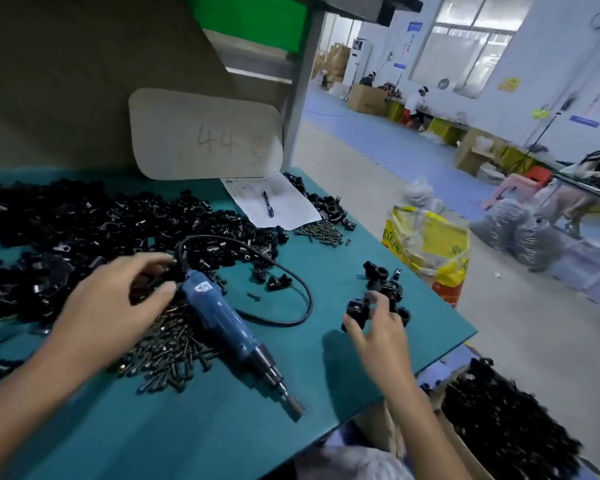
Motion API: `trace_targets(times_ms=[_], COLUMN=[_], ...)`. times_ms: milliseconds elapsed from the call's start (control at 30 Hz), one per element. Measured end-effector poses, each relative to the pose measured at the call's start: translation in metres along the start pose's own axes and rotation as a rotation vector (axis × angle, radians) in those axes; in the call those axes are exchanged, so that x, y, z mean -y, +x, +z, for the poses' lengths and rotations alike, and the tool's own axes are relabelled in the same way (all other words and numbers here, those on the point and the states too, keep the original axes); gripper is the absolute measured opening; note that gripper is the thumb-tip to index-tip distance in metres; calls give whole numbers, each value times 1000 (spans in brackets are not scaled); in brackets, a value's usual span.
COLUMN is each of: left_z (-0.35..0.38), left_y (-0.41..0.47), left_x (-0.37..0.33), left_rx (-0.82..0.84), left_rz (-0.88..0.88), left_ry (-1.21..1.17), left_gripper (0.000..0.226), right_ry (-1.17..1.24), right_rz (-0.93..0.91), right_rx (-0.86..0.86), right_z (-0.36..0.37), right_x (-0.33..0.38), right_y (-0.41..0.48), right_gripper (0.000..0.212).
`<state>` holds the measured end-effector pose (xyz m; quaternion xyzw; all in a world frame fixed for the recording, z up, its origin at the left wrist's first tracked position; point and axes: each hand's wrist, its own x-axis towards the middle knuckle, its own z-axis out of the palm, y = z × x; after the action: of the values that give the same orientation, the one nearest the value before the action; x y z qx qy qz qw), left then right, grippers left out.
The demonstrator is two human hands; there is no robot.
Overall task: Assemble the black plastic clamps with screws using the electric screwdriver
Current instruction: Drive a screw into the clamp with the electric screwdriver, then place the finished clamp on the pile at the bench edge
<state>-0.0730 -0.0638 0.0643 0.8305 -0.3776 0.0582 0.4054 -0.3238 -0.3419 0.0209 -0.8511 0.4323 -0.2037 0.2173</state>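
**Right hand pinches a clamp, screwdriver lies on the table**

At the lower right of the frame, below the table edge, a cardboard box [465, 452] holds a heap of black parts. On the teal table [222, 438] the blue electric screwdriver [229, 327] lies flat at the centre, its bit pointing toward the lower right, its black cable [303, 289] looping behind it. The right hand [378, 330] pinches a black clamp [357, 308] between thumb and curled fingers, just beside a small cluster of assembled clamps [387, 282]. The left hand [115, 306] hovers over the screw pile [167, 348] at the screwdriver's cable end, fingers curved above the thumb; whether they grip anything cannot be told. Beyond it, loose black clamp parts [66, 230] spread across the left of the frame. Farther back lie a smaller scatter of screws [323, 232], a paper sheet [278, 209] with a pen [267, 204] on it, and a cardboard panel [205, 133] marked "44".
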Motion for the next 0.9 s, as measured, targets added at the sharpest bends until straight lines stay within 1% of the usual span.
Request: trace_targets(times_ms=[67,133,167,233,267,333,400,467,500,533,567,600,633,700,767,800,867,900], left_z=[-13,-28,-36,-52,-60,-72,-82,-88,-88,-86,-83,-80,-77,-72,-68,-65,-61,-60], left_y=[4,5,5,2,-2,-16,-34,-47,-51,-54,-55,-55,-55,-57,-60,-62,-64,-64], left_x=[41,77,91,119,131,150,160,168,169,170,169,167,165,162,163,163,165,166], left_rx=[-119,-203,-228,-254,-257,-239,-187,-107,-68,-34,-7,4,-3,-57,-129,-159,-207,-223], left_rz=[-103,-189,-227,-308,-347,-444,-571,-673,-693,-695,-683,-657,-614,-498,-377,-327,-261,-251], left_ry=[22,56,108,274,371,514,539,560,605,660,715,766,806,842,866,867,822,792], left_gripper=[25,22,28,49,57,71,86,99,103,104,101,96,88,71,57,55,46,37], right_ry=[-185,-325,-343,-265,-225,-204,-224,-251,-242,-212,-175,-133,-92,-50,-143,-222,-317,-304], right_rz=[12,18,50,93,81,59,75,100,67,-19,-130,-233,-308,-412,-461,-460,-436,-419], right_rx=[-44,-30,3,65,60,26,-21,-129,-180,-213,-209,-150,-46,144,195,205,185,151], right_z=[-3,-5,-6,-5,-3,1,3,9,14,22,33,45,57,82,104,113,125,129], right_x=[-32,-55,-63,-71,-73,-75,-71,-56,-43,-27,-10,9,29,64,88,96,104,105], right_y=[8,20,26,38,44,55,63,66,66,65,63,61,58,59,69,74,83,84], right_gripper=[56,59,62,70,73,72,67,64,63,61,57,52,47,42,44,44,41,37])
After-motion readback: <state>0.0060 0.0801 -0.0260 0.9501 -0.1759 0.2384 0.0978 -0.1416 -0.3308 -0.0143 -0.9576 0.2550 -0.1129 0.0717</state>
